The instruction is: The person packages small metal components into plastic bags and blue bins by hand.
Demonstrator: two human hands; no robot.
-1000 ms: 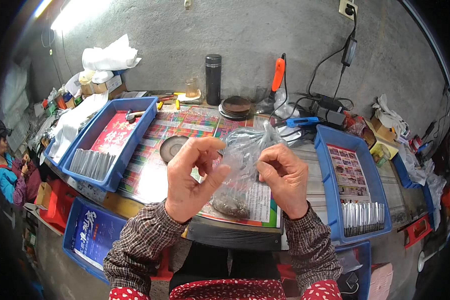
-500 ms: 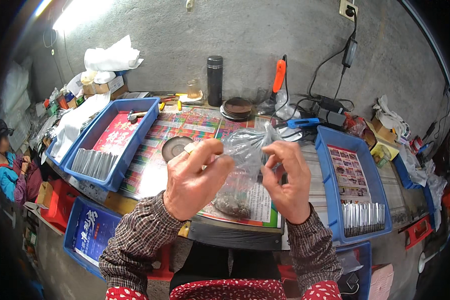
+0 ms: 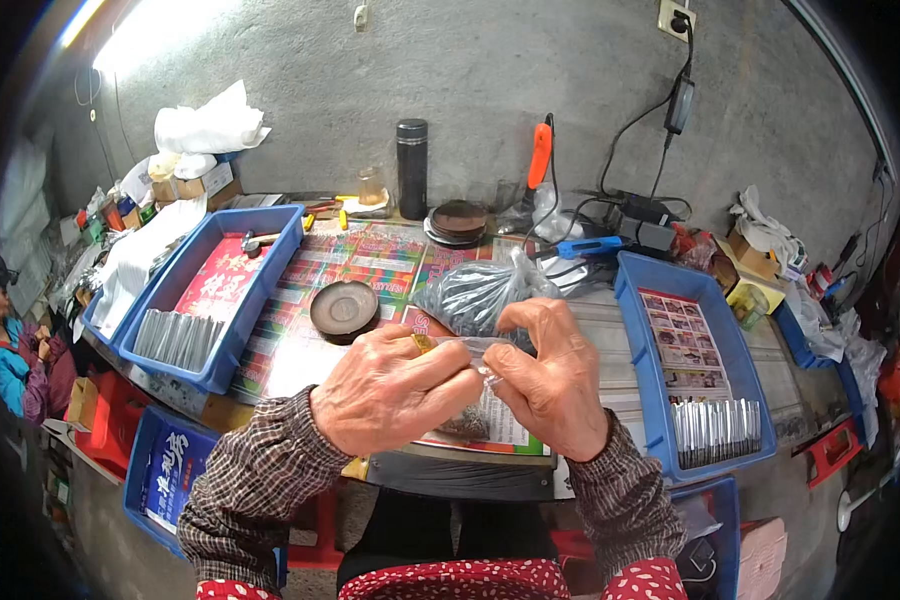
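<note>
My left hand is closed, knuckles up, on the crumpled top of a clear plastic bag. Thumb and forefinger of my right hand pinch the same plastic close beside it. Lower down, below my hands, small dark grains show over the printed sheet; my left hand covers part of them. Just behind my hands lies a fuller clear bag with dark grey contents I cannot make out. A round brown dish sits beyond my left hand.
Blue trays with rows of thin silvery pieces stand left and right. At the back are a black flask, stacked brown dishes, an orange-handled tool with a cord, and a blue tool. A person is at far left.
My hands have come down and closer together on the plastic, my right hand moving left. The fuller bag behind them shows more now. The whole view has shifted slightly.
</note>
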